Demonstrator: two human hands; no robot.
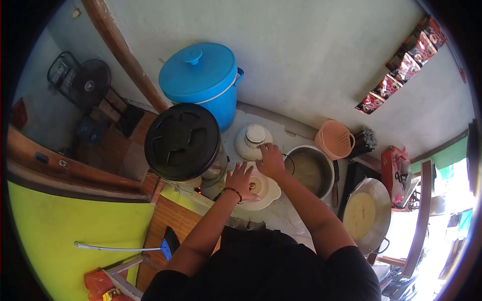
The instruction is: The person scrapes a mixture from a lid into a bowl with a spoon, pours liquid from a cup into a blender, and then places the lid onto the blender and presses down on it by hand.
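White bowl (271, 192), just one, is sitting near the counter's (290, 194) front edge; the left hand (241, 183) is spreading loose fingers over it. The right hand (271, 161) is curling beside one white jar (247, 149), grip unclear. One pot (307, 171) is standing rightward.

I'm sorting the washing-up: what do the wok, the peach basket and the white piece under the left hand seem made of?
Wok: likely metal, semi-dull; grey walls with soft shine.
Peach basket: probably matte plastic; evenly coloured, slotted wall.
White piece: perhaps smooth plastic, plain white, though glazed ceramic is possible.
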